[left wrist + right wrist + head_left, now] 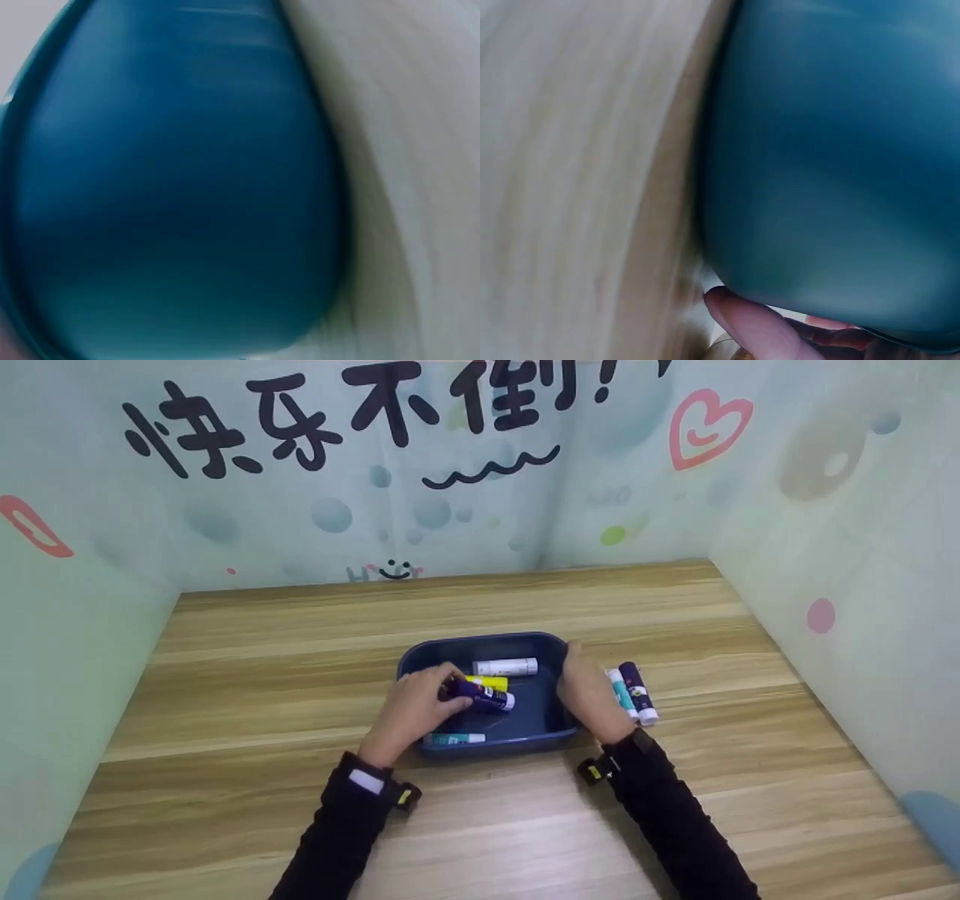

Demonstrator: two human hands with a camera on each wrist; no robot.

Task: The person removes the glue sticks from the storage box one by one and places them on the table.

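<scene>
Inside a dark blue plastic bin point(536, 716), my left hand point(414, 706) pinches a dark purple glue stick point(489, 697) with a white end, between thumb and fingers. A yellow glue stick point(491, 682) lies partly behind it. Farther back in the bin is a white glue stick point(506, 667), and a teal one point(457, 739) lies along the near wall. My right hand point(594, 696) grips the bin's right rim, its thumb point(757, 330) against the outer wall in the right wrist view. The bin's outer wall point(180, 172) fills most of the left wrist view, which hides the left fingers.
Just right of the bin, a teal-and-white glue stick point(622, 694) and a dark purple one point(638, 694) lie side by side on the wood-grain table point(262, 690). Printed panels point(465, 532) wall in the table at the back and both sides.
</scene>
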